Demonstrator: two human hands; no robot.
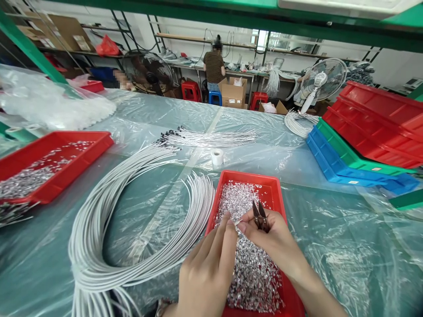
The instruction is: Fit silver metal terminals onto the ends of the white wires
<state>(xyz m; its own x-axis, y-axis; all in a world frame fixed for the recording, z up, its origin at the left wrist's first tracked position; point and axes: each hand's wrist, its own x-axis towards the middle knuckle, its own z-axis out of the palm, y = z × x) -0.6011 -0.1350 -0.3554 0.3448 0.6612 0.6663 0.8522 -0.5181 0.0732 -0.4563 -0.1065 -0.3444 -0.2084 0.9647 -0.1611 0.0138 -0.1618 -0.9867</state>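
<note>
My left hand [208, 268] is closed in a pinch on a thin white cable end [237, 223], over a red tray [281, 193]. My right hand [274, 235] pinches the same end between thumb and finger. It also holds a pair of dark scissors [261, 218], blades pointing up and away from the cable. Shiny silvery scraps [254, 277] lie heaped in the tray below both hands. To the left, a large coil of white cables [90, 224] rests on the plastic-covered table, its right-hand ends close to the tray.
Beyond the tray stand a white roll [217, 157] and a cable bundle [211, 139] with dark ends. Another red tray [79, 163] with scraps is at left. Stacked crates [370, 141] and a white fan [320, 81] are at right. A person [214, 66] is at the far bench.
</note>
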